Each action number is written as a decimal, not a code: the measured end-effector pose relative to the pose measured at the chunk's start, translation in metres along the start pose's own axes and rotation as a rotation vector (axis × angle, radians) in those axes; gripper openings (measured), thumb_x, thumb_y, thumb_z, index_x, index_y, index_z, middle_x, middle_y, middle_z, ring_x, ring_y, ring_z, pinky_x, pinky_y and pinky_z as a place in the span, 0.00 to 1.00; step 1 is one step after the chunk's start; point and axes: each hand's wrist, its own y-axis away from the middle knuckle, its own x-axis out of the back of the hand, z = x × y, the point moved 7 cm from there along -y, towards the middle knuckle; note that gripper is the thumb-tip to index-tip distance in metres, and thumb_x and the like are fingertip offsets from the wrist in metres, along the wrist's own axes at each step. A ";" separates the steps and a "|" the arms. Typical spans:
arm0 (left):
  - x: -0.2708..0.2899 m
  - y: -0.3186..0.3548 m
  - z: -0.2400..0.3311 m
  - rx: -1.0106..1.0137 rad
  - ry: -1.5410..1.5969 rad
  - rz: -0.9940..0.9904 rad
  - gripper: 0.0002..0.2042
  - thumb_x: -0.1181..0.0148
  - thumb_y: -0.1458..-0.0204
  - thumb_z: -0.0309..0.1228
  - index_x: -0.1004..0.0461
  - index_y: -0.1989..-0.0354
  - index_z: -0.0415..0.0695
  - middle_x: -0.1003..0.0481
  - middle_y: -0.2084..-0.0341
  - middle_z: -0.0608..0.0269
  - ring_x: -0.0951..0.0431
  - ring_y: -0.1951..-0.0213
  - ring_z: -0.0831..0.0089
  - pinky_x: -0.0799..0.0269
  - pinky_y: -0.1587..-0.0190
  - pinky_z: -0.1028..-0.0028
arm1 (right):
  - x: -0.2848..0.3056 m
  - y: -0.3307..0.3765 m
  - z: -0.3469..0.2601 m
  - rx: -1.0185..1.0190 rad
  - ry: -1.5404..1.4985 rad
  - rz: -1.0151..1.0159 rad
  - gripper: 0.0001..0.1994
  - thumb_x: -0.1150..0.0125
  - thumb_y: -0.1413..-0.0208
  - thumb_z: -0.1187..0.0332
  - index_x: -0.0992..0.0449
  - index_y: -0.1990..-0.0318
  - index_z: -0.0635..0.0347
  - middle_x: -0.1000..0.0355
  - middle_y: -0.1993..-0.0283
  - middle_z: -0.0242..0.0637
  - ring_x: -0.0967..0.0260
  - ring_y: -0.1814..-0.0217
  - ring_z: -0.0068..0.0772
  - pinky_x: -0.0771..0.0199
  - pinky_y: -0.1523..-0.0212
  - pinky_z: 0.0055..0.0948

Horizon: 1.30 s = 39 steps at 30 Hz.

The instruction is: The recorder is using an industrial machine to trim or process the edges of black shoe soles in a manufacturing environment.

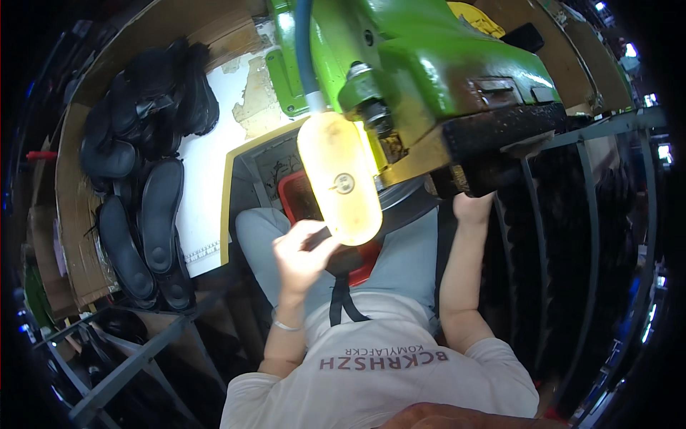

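My left hand [301, 259] is closed just below the lower end of a glowing oval lamp [339, 179]. Its thumb and fingers pinch a dark edge that runs behind the lamp, so I cannot make out what it is. A dark curved piece [409, 204] shows to the right of the lamp, under the green machine [436, 64], which looks like an industrial sewing machine. My right hand [473, 207] is raised beneath the machine's dark right end; its fingers are hidden there.
Black shoes [158, 214] and shoe parts are heaped on the white worktop [204, 171] at left, inside cardboard walls [75, 222]. A red container [294, 193] shows below the table cutout. Metal rack bars [589, 193] stand at right, and another frame [136, 368] at lower left.
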 end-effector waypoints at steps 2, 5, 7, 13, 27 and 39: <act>-0.029 -0.007 -0.005 -0.087 -0.016 0.002 0.08 0.36 0.58 0.19 0.25 0.68 0.32 0.22 0.75 0.59 0.23 0.75 0.78 0.27 0.67 0.77 | 0.023 -0.026 0.002 -0.085 -0.199 0.045 0.10 0.44 0.45 0.75 0.31 0.56 0.69 0.27 0.64 0.34 0.31 0.65 0.17 0.32 0.67 0.14; -0.050 -0.026 0.009 -0.109 0.104 -0.014 0.08 0.38 0.57 0.20 0.26 0.68 0.32 0.22 0.76 0.58 0.23 0.74 0.76 0.27 0.66 0.76 | 0.039 -0.050 0.013 -0.150 -0.232 -0.024 0.09 0.45 0.44 0.75 0.31 0.56 0.67 0.27 0.61 0.35 0.30 0.64 0.16 0.32 0.66 0.14; -0.050 -0.034 0.016 -0.137 0.155 -0.030 0.08 0.39 0.56 0.20 0.26 0.67 0.31 0.22 0.75 0.58 0.23 0.74 0.75 0.27 0.66 0.76 | 0.033 -0.045 0.019 -0.171 -0.291 -0.006 0.10 0.44 0.44 0.75 0.31 0.55 0.67 0.27 0.59 0.36 0.30 0.62 0.18 0.31 0.63 0.15; 0.013 -0.036 0.009 0.026 0.248 0.010 0.08 0.39 0.56 0.20 0.25 0.66 0.32 0.24 0.72 0.59 0.24 0.70 0.75 0.29 0.65 0.78 | 0.002 0.013 0.029 -0.302 -0.170 0.032 0.08 0.45 0.45 0.74 0.31 0.58 0.66 0.28 0.68 0.32 0.35 0.77 0.11 0.39 0.83 0.10; 0.038 0.054 -0.058 0.377 0.040 -0.375 0.09 0.35 0.56 0.20 0.27 0.66 0.34 0.24 0.73 0.62 0.25 0.70 0.81 0.29 0.65 0.79 | -0.082 0.043 0.026 -0.306 -0.161 -0.212 0.28 0.35 0.58 0.86 0.39 0.48 0.70 0.27 0.59 0.41 0.27 0.63 0.24 0.26 0.65 0.18; -0.061 -0.021 -0.001 -0.125 -0.217 -0.346 0.12 0.37 0.52 0.23 0.28 0.59 0.37 0.23 0.69 0.62 0.24 0.67 0.80 0.28 0.63 0.81 | -0.037 0.075 0.026 -0.145 0.008 -0.065 0.19 0.37 0.51 0.77 0.35 0.52 0.70 0.26 0.67 0.34 0.32 0.69 0.15 0.33 0.67 0.14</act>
